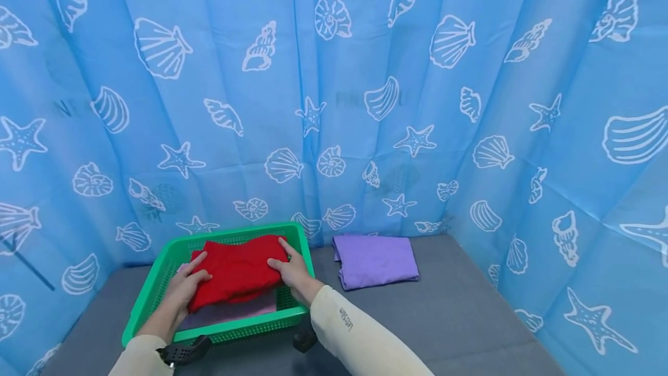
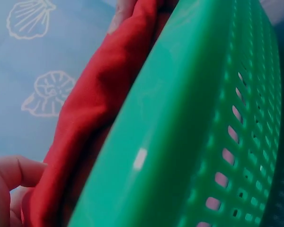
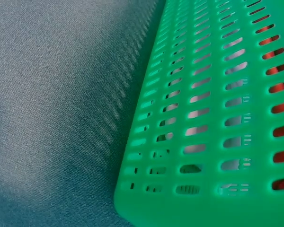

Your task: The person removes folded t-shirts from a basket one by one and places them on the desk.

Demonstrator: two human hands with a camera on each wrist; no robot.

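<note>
A folded red cloth (image 1: 237,268) lies across the inside of a green plastic basket (image 1: 235,331), over a pale pink cloth (image 1: 237,311). My left hand (image 1: 180,292) grips its left end, thumb on top. At the right end my right hand (image 1: 294,271) holds the cloth's edge. In the left wrist view, the left hand's fingers (image 2: 21,171) pinch the red fabric (image 2: 94,94) just beyond the basket's rim (image 2: 146,118). The right wrist view shows only the basket's slotted wall (image 3: 151,208), with red and pale fabric behind the slots; the right hand is hidden there.
A folded purple cloth (image 1: 376,261) lies on the grey tabletop (image 1: 443,306), right of the basket. Blue curtains (image 1: 334,103) with white shell prints hang behind the table and along both sides. A black strap (image 1: 185,351) is around my left wrist.
</note>
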